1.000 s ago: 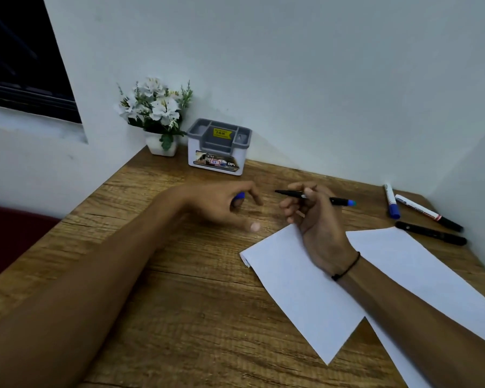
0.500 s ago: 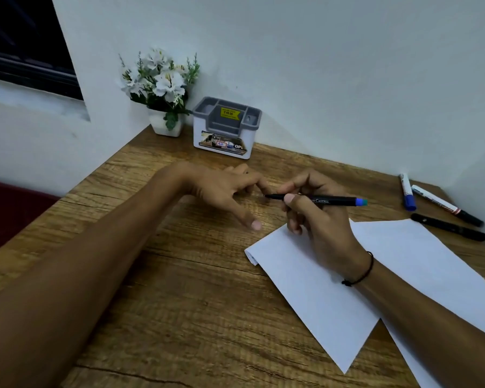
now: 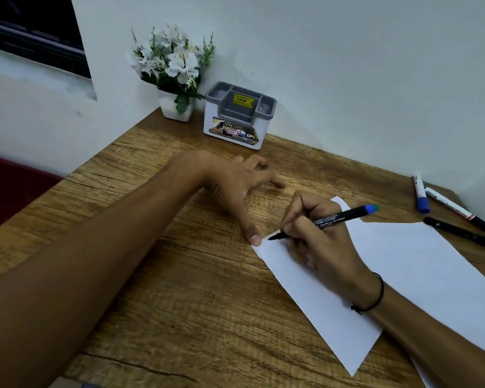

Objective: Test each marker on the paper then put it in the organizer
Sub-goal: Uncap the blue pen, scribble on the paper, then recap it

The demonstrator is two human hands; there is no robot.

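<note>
My right hand (image 3: 319,247) grips an uncapped black marker with a blue end (image 3: 345,215); its tip rests on the near-left corner of the white paper (image 3: 417,275). My left hand (image 3: 235,186) lies on the table beside it, thumb pressing that paper corner, fingers loosely curled. The blue cap is out of sight. The grey-and-white organizer (image 3: 240,116) stands at the back by the wall with nothing sticking out of it. At the right edge lie three markers: a white one with a blue cap (image 3: 421,193), a white one with a black cap (image 3: 457,210) and a black one (image 3: 459,232).
A white pot of white flowers (image 3: 175,77) stands left of the organizer in the corner. Walls close off the wooden table (image 3: 151,275) at the back and right. A dark window sits at upper left.
My right hand turned the marker tip downward and brought it onto the paper's corner. My left thumb moved onto that corner. The blue cap seen in my left fingers earlier is no longer visible.
</note>
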